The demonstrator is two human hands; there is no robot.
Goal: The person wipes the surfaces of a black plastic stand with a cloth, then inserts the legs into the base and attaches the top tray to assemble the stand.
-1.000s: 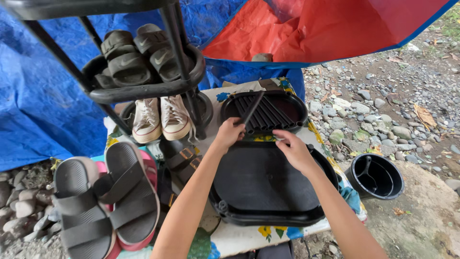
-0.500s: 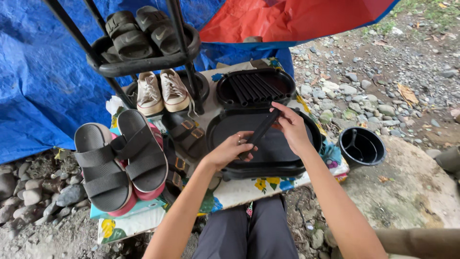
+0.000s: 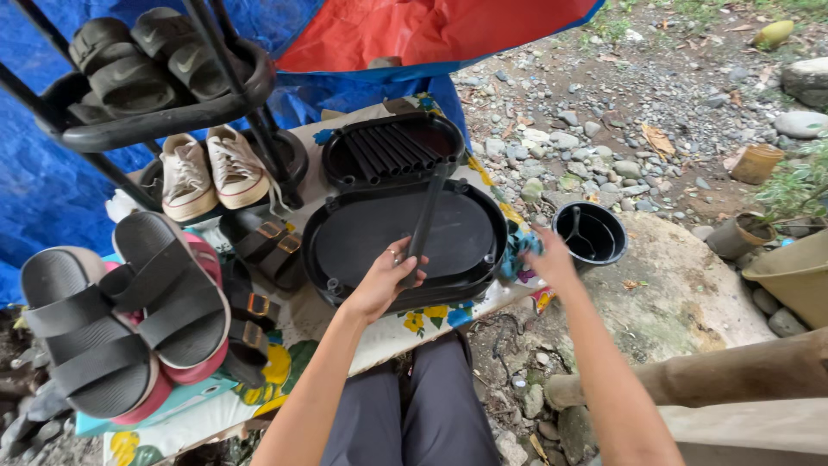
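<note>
My left hand (image 3: pixel 385 282) grips a black plastic tube (image 3: pixel 424 220) by its lower end, and the tube slants up over a stack of black oval trays (image 3: pixel 362 233). Behind the stack, another black oval tray (image 3: pixel 345 155) holds several more black tubes lying side by side. My right hand (image 3: pixel 546 260) reaches to the right edge of the trays and touches a crumpled blue cloth (image 3: pixel 517 246); whether it grips the cloth I cannot tell. Everything rests on a flowered cloth (image 3: pixel 414 324) spread over a low surface.
A black shoe rack (image 3: pixel 172 103) at the left carries dark sandals on top and white sneakers (image 3: pixel 207 168) below. More sandals (image 3: pixel 129 302) lie at the front left. A black bowl (image 3: pixel 589 233) sits on a flat rock at the right. Blue and red tarps hang behind; gravel lies beyond.
My left hand now holds the tube alone. My right hand has let go of it and moved right to the blue cloth at the tray's edge.
</note>
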